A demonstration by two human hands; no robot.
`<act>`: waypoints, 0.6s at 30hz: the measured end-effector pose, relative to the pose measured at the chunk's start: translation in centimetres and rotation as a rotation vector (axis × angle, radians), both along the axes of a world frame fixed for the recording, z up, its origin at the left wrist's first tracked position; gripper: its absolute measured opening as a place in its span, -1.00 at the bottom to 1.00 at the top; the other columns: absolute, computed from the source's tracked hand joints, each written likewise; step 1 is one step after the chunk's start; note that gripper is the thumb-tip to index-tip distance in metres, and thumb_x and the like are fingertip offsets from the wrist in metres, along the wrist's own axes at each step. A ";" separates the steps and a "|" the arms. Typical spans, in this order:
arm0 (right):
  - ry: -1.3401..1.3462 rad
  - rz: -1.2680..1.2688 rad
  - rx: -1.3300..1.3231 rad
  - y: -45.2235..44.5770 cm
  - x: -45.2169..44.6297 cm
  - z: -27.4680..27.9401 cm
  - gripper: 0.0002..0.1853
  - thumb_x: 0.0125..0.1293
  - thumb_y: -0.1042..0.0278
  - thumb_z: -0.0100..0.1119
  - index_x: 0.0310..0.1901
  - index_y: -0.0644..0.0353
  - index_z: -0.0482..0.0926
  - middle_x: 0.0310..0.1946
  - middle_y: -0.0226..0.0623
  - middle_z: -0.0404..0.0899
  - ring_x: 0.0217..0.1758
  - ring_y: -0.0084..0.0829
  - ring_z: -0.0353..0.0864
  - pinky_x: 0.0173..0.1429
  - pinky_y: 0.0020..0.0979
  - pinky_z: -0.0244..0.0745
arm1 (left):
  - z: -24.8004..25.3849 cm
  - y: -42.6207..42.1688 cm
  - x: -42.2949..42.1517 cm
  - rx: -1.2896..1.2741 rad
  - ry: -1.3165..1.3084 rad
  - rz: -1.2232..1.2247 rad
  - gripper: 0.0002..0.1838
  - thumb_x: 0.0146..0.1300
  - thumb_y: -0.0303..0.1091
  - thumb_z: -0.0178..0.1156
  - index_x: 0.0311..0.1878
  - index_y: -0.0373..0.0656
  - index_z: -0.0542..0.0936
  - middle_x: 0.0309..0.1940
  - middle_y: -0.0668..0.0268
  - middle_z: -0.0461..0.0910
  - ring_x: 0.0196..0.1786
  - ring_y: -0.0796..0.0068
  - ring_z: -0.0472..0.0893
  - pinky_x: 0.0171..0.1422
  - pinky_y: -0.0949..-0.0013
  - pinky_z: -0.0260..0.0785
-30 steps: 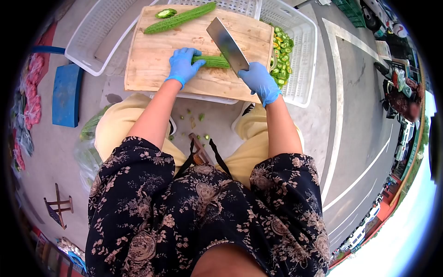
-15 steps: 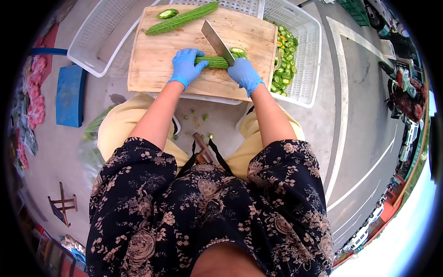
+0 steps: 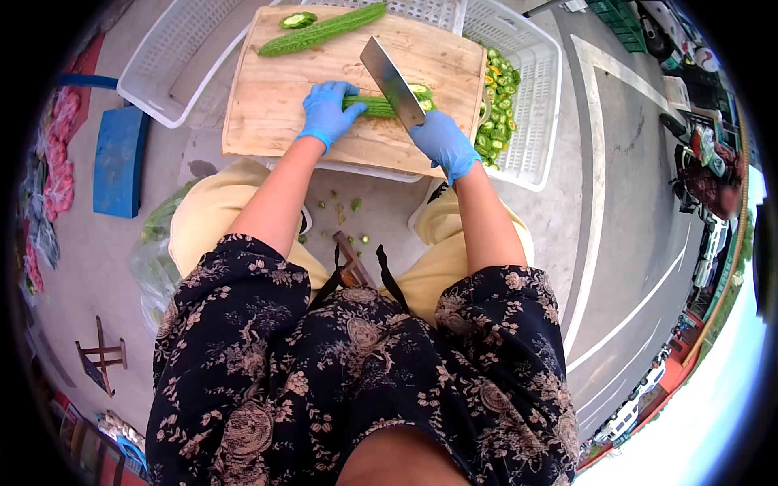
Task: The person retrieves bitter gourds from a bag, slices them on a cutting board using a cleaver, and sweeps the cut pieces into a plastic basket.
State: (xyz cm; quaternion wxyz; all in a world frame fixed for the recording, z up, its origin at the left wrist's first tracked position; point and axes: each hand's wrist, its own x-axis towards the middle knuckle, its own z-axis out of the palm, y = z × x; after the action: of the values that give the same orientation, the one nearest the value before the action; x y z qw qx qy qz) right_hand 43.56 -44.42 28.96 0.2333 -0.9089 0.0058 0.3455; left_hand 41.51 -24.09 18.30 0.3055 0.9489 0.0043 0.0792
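On a wooden cutting board [image 3: 284, 105] lies a ridged green bitter melon [image 3: 374, 106], partly under the blade. My left hand [image 3: 327, 113], in a blue glove, is closed round its left end. My right hand [image 3: 444, 144], gloved too, grips the handle of a cleaver [image 3: 391, 81], whose broad blade slants up and left across the melon. Cut slices [image 3: 421, 92] lie just right of the blade. A whole bitter melon [image 3: 324, 30] rests along the board's far edge, with a cut end piece [image 3: 298, 20] beside it.
A white basket [image 3: 541, 105] at the right holds many green slices [image 3: 498, 109]. Another white basket [image 3: 158, 97] stands at the left. A blue box [image 3: 121, 162], a plastic bag of greens [image 3: 158, 243] and a small stool [image 3: 101, 356] are on the ground at the left.
The cleaver and my right hand have shifted slightly right, and more of the cut slices now shows beside the blade. My left hand keeps its place on the melon.
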 end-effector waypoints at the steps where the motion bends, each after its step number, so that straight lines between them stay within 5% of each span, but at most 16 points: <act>1: 0.019 0.003 -0.008 0.2 0.1 -0.1 -0.62 0.16 0.31 -0.01 -0.25 0.58 0.53 -0.46 0.17 0.58 -0.56 -0.09 0.62 -0.53 -0.24 0.54 | 0.0 -0.1 -0.1 -0.003 -0.005 0.001 -0.67 0.05 -0.04 0.28 -0.18 0.02 0.57 -0.17 0.28 0.54 -0.02 0.15 0.42 0.07 0.15 0.27; 7: 0.072 -0.026 0.018 0.6 1.3 -1.4 -0.55 0.25 0.18 -0.03 -0.31 0.58 0.53 -0.44 0.22 0.57 -0.59 -0.08 0.61 -0.52 -0.22 0.53 | -0.2 -0.2 0.1 0.049 -0.018 0.020 -0.67 0.07 -0.01 0.26 -0.18 0.03 0.57 -0.18 0.27 0.54 -0.03 0.14 0.43 0.06 0.14 0.27; 18: 0.026 0.069 -0.019 2.1 1.2 -1.7 -0.72 0.10 0.36 0.00 -0.27 0.36 0.62 -0.25 0.17 0.58 -0.12 0.03 0.59 -0.01 -0.18 0.50 | -1.2 0.7 0.1 0.023 -0.061 -0.005 -0.66 0.02 0.00 0.29 -0.17 0.08 0.56 -0.16 0.31 0.51 0.01 0.18 0.40 0.09 0.12 0.22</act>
State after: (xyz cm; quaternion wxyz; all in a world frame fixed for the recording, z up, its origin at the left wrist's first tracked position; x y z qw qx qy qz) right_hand 44.77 -42.37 27.25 0.2125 -0.9063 -0.0192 0.3649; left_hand 41.64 -23.34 17.09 0.2946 0.9495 -0.0084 0.1074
